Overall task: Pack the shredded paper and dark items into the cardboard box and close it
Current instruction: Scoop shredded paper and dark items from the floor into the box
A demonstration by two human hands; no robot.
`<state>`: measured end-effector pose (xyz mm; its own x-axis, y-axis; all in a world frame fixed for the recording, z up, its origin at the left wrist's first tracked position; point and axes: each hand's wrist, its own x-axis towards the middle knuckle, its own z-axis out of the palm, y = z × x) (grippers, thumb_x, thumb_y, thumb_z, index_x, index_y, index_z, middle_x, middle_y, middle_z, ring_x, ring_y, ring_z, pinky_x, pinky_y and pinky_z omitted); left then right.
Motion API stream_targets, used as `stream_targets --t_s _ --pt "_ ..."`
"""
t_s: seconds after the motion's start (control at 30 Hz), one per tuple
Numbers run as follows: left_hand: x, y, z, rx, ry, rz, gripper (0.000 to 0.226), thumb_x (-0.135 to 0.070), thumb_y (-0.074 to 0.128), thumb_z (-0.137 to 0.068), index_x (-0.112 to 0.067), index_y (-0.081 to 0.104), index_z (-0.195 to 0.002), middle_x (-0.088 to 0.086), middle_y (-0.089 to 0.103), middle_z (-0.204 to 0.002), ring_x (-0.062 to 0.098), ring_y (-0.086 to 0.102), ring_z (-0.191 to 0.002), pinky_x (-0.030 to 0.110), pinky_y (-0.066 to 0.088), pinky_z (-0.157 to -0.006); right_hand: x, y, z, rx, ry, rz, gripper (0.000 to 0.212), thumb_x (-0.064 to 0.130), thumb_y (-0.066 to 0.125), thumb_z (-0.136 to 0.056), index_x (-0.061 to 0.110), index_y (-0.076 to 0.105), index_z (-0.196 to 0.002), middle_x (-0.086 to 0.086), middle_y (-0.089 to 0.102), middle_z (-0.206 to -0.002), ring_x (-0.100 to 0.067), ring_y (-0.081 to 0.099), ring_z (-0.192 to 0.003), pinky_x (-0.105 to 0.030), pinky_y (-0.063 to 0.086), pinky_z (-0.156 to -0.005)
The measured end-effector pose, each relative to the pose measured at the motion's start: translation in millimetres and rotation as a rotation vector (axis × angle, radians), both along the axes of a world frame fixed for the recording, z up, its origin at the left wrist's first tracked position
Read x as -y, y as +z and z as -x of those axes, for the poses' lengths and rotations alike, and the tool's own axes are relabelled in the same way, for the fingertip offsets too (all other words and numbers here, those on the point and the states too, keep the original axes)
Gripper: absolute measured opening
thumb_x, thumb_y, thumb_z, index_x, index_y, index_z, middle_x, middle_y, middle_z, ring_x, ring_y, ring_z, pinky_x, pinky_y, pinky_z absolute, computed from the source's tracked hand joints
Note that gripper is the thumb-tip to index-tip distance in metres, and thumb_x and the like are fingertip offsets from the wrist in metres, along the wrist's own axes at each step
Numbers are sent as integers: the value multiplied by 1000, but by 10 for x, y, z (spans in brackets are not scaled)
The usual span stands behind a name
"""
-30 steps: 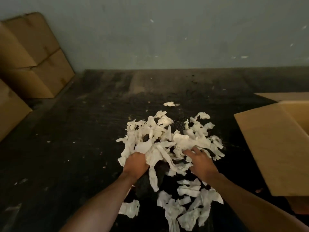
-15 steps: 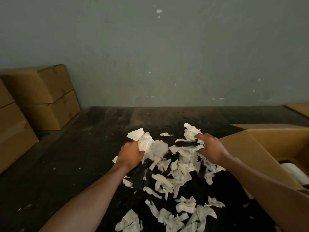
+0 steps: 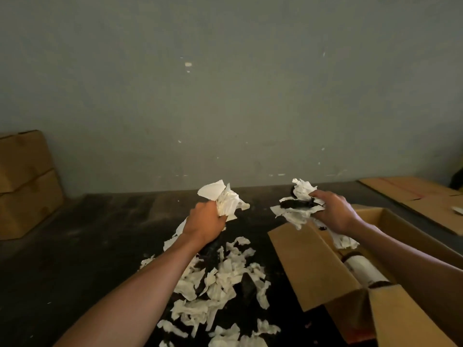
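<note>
My left hand (image 3: 205,221) is raised above the dark floor, closed around a wad of white shredded paper (image 3: 225,200). My right hand (image 3: 334,214) grips another bunch of shredded paper with a dark item (image 3: 295,204) in it, held over the near-left flap of the open cardboard box (image 3: 308,261). Inside the box lies a white roll with dark ends (image 3: 363,267) and some paper scraps. A loose pile of shredded paper (image 3: 218,284) stays on the floor below my left forearm.
Closed cardboard boxes (image 3: 25,184) are stacked against the wall at the left. A flattened cardboard sheet (image 3: 413,196) lies on the floor at the far right. A grey wall stands behind the dark floor.
Both hands have lifted their handfuls from the pile and moved apart. The right hand has swung right to the box. The view has tilted up and shifted right.
</note>
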<state>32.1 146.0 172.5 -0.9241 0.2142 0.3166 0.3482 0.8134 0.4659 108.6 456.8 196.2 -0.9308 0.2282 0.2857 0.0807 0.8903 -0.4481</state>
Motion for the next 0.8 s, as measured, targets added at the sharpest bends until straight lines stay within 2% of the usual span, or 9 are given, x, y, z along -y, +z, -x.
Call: stream_targets --t_s 0.17,0.23,0.37,0.5,0.57,0.63,0.67,0.73,0.8 --pt "-1118 65 -19 -13 -46 26 33 -37 55 -94 -10 62 -111 13 66 -102 37 63 -94 37 46 -72 -947 -19 -53 5 -35 -25 52 15 71 -84 17 57 -134 -13 62 -129 -34 56 -115 -39 45 -89" --pt "-1636 26 -39 35 -64 -5 31 -39 53 -92 -12 62 -105 11 65 -96 37 64 -89 38 51 -72 -1349 -87 -48 45 -31 -28 54 14 72 -85 17 55 -136 -12 60 -133 -32 56 -119 -39 46 -91" --pt "-2649 -92 -118 166 -104 -90 31 -43 54 -92 -15 65 -93 5 67 -83 25 66 -75 39 57 -70 -2026 -277 20 209 43 -57 58 18 72 -87 19 50 -140 -8 52 -143 -27 49 -131 -40 42 -105" --pt "-3455 -235 -196 335 -107 -277 29 -44 54 -96 -19 61 -86 -2 62 -75 14 60 -67 27 45 -55 -2527 -506 204 394 159 -50 58 24 73 -86 26 49 -139 -3 52 -143 -22 53 -127 -40 44 -106" --pt "-3693 -387 -157 451 -93 -353 27 -45 58 -94 -18 63 -98 -1 64 -88 16 61 -77 29 49 -65 -2678 -606 279 449 213 -12 46 28 72 -86 34 55 -128 1 62 -129 -16 60 -117 -36 49 -100" --pt "-3820 -545 -127 600 -80 -372 45 -48 63 -89 -15 56 -120 -4 59 -112 17 59 -99 29 47 -79 -2765 -654 294 486 264 19 33 29 70 -89 33 57 -119 9 64 -114 -12 62 -110 -32 49 -97" --pt "-3856 -627 -119 666 -83 -349 60 -51 68 -85 -16 50 -129 -6 56 -125 19 57 -112 29 46 -87 -2808 -671 302 507 283 32 35 29 69 -89 31 56 -122 11 62 -113 -11 61 -111 -31 47 -98" --pt "-3896 -758 -123 752 -97 -279 84 -53 74 -78 -20 37 -145 0 46 -147 23 47 -131 34 41 -104 -2909 -720 297 546 321 65 49 32 74 -85 32 52 -129 12 61 -118 -9 57 -114 -33 44 -103" --pt "-3944 -836 -133 838 -109 -229 97 -50 75 -79 -17 21 -153 7 33 -156 28 36 -140 39 33 -110 -3034 -774 290 573 340 116 64 36 82 -77 37 48 -131 11 60 -126 -11 55 -121 -34 42 -106"
